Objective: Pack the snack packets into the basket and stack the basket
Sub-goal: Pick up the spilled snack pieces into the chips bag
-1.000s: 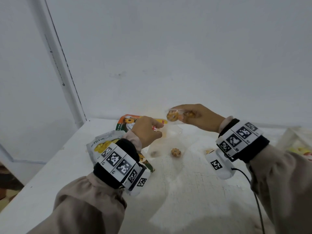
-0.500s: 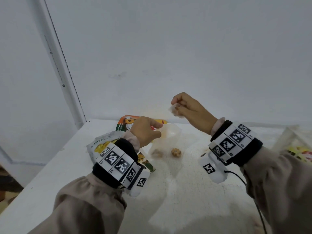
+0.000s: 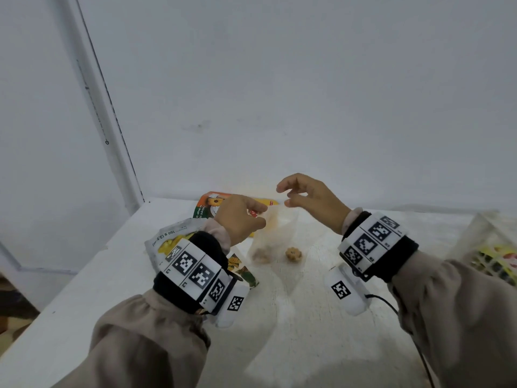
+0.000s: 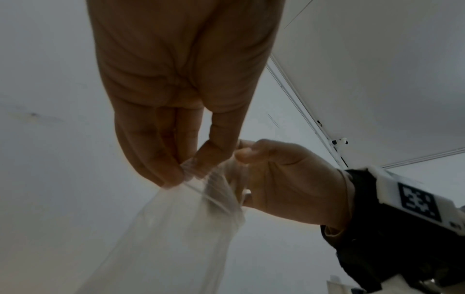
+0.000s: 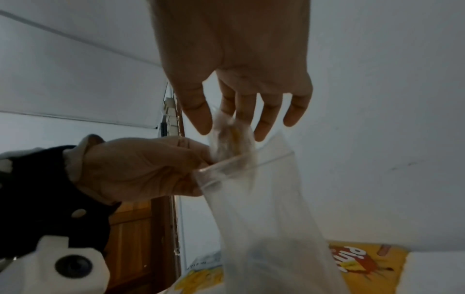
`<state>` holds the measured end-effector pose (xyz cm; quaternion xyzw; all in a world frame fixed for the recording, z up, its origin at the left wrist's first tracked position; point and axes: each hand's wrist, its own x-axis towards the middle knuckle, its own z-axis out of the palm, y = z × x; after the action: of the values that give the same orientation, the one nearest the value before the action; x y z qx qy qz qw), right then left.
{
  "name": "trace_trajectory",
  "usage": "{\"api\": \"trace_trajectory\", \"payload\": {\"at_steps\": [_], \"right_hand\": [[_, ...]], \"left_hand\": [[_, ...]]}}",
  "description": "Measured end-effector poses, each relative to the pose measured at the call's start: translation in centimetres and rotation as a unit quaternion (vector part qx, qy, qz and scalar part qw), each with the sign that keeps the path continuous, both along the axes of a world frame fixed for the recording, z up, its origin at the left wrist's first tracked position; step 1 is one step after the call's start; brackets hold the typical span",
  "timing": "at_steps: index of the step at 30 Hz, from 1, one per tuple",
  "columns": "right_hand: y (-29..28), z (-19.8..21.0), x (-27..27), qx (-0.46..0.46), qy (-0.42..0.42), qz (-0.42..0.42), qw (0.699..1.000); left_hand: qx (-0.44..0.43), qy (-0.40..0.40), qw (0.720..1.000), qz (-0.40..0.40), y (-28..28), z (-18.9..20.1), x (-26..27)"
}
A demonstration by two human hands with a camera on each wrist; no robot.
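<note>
Both hands meet at the clear bag's (image 3: pixel 275 236) mouth: left hand (image 3: pixel 237 219) pinches its rim, right hand (image 3: pixel 309 198) hovers spread directly above, a small snack piece (image 5: pixel 232 137) blurred beneath its fingers, bag hanging lengthwise to the desk (image 3: pixel 307 317)

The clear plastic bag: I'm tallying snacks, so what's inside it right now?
Through the clear plastic bag, pinched at its mouth by the left hand, one brownish snack shows near the bottom. A blurred piece is at the mouth. Further contents cannot be told.

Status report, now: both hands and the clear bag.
Left hand pinches clear bag open at the rim. Right hand open above the mouth, blurred snack just below its fingertips. Nothing in the way.
</note>
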<state>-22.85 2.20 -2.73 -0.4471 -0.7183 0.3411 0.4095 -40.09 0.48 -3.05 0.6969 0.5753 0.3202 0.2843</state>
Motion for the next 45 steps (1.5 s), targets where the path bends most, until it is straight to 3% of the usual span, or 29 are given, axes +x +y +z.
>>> {"api": "trace_trajectory", "payload": {"at_steps": [2, 4, 7, 10, 12, 15, 18, 20, 26, 30, 34, 36, 38, 42, 45], "right_hand": [[1.5, -1.1, 0.2, -0.026, 0.009, -0.058, 0.998], [3.2, -3.3, 0.6, -0.082, -0.120, -0.081, 0.986], [4.4, -6.7, 0.9, -0.188, -0.352, -0.011, 0.917], [4.0, -8.1, 0.5, -0.181, -0.461, 0.029, 0.868], [3.7, -8.0, 0.4, -0.165, -0.468, 0.021, 0.868], [4.1, -7.2, 1.3, -0.174, -0.413, -0.004, 0.894], [4.6, -5.3, 4.0, -0.167, -0.353, -0.034, 0.920], [4.4, -4.1, 6.3, -0.175, -0.346, -0.050, 0.920], [3.6, -4.8, 10.7, -0.245, -0.379, -0.143, 0.881], [3.4, -6.5, 10.9, -0.268, -0.473, -0.123, 0.830], [3.4, -7.9, 10.8, -0.258, -0.527, -0.137, 0.798], [3.2, -7.6, 10.4, -0.248, -0.513, -0.136, 0.811], [2.9, -6.3, 9.8, -0.214, -0.452, -0.135, 0.856], [1.1, -1.5, 7.3, -0.080, -0.189, -0.088, 0.975], [-1.0, 1.4, 4.4, 0.012, -0.049, -0.045, 0.998]], "left_hand": [[0.005, -0.002, 1.000, 0.008, 0.0, 0.0, -0.1], [0.012, 0.000, 1.000, 0.013, -0.1, -0.1, -0.2], [0.015, -0.002, 1.000, 0.011, -0.2, -0.1, -0.2], [0.003, -0.014, 1.000, 0.004, -0.1, -0.1, -0.2], [-0.006, -0.017, 1.000, -0.001, -0.2, -0.1, -0.2], [-0.011, -0.013, 1.000, -0.004, -0.1, -0.3, -0.2], [-0.007, -0.004, 1.000, -0.006, 0.0, -0.5, -0.3], [-0.004, 0.000, 1.000, -0.010, 0.0, -0.5, -0.3], [0.002, -0.001, 1.000, -0.017, -0.2, -0.4, 0.4], [0.003, -0.003, 1.000, -0.024, -0.4, -0.2, 0.7], [-0.005, -0.021, 0.999, -0.028, -0.7, -0.1, 0.9], [-0.008, -0.035, 0.999, -0.030, -0.9, -0.1, 0.8], [-0.015, -0.052, 0.998, -0.028, -1.0, -0.1, 0.8], [-0.033, -0.071, 0.996, -0.031, -1.0, -0.2, 0.6], [-0.036, -0.084, 0.995, -0.034, -0.9, -0.3, 0.7]]}}
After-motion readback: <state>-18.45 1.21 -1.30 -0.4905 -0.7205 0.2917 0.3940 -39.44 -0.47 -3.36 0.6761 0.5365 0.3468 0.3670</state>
